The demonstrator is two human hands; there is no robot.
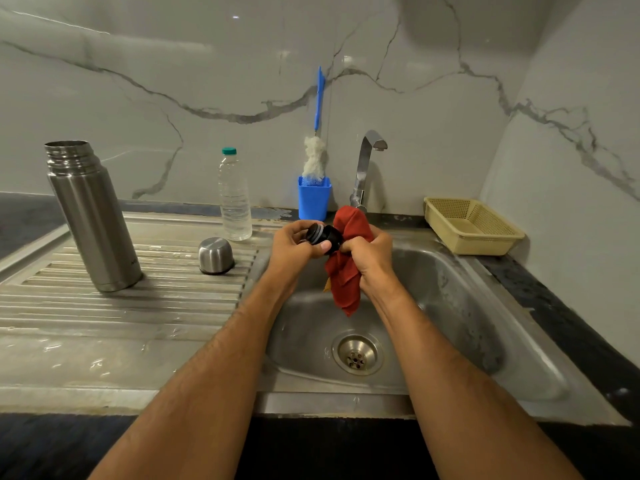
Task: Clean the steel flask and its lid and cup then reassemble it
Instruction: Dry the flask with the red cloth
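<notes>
The steel flask [90, 216] stands upright and uncapped on the ribbed draining board at the left. Its steel cup [215, 255] rests upside down on the board, to the right of the flask. Over the sink basin, my left hand [294, 245] grips the black lid [323, 236], threaded end pointing left. My right hand [367, 259] clutches a red cloth [348, 271] bunched against the lid's right side; the cloth's tail hangs down into the basin.
A clear water bottle [234, 199] with a teal cap stands behind the cup. A blue holder [313, 199] with a bottle brush sits by the tap [367, 164]. A beige basket [471, 225] lies at the right. Sink rim [332, 403] runs across the front.
</notes>
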